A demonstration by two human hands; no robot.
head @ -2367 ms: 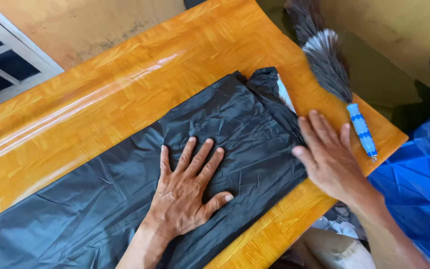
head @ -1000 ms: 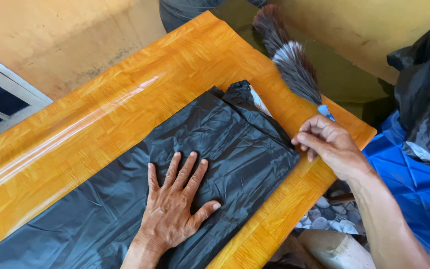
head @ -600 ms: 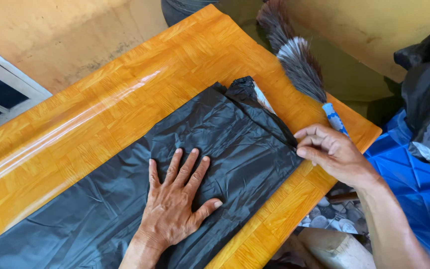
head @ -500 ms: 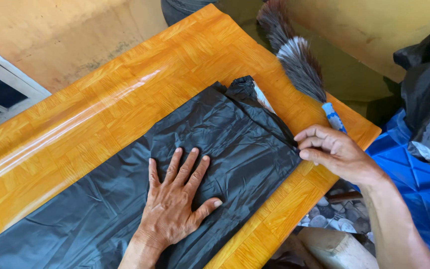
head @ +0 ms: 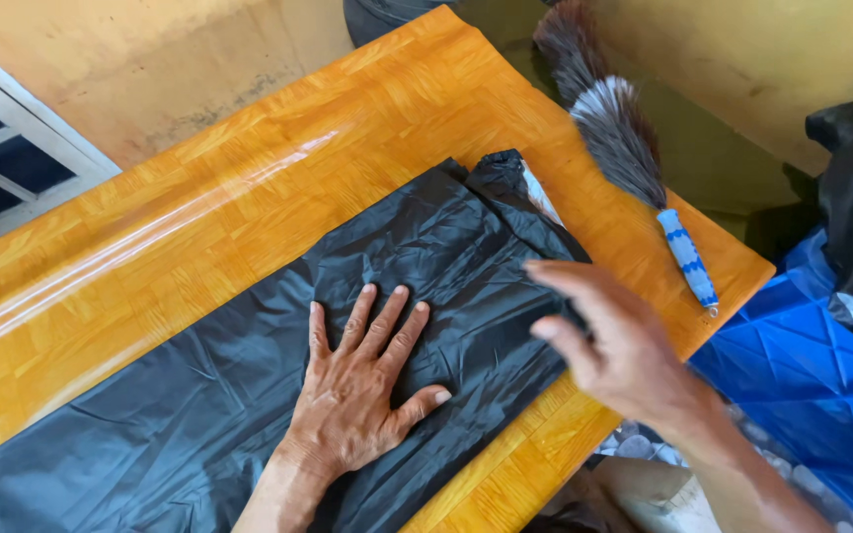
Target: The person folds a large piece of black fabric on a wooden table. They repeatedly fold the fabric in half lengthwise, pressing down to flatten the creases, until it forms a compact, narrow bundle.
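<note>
- At the upper left of the frame a window with a pale frame (head: pixel 12 168) sits beyond the far edge of the glossy orange table (head: pixel 199 217).
- The black plastic sheet (head: pixel 150 434) runs from the lower left of the frame up to the centre, lying flat on the table with fine creases. It looks thin, light and limp, likely slippery on the shiny top, so it would slide or bunch unless pinned.
- The left hand (head: pixel 362 395), at lower centre, lies palm down on the sheet with fingers spread and flat; it presses and grips nothing.
- The sheet's folded, bunched end (head: pixel 501 183) sits upper centre; its doubled edge looks like the firmest place to pinch, since a single layer would stretch or tear.
- The right hand (head: pixel 614 341), right of centre, hovers blurred just above the sheet's right edge, fingers loosely extended and partly open, holding nothing that I can see.
- A feather duster (head: pixel 624 148) with a blue-and-white handle lies at upper right, apart from both hands.
- A blue tarpaulin (head: pixel 821 395) fills the lower right.
</note>
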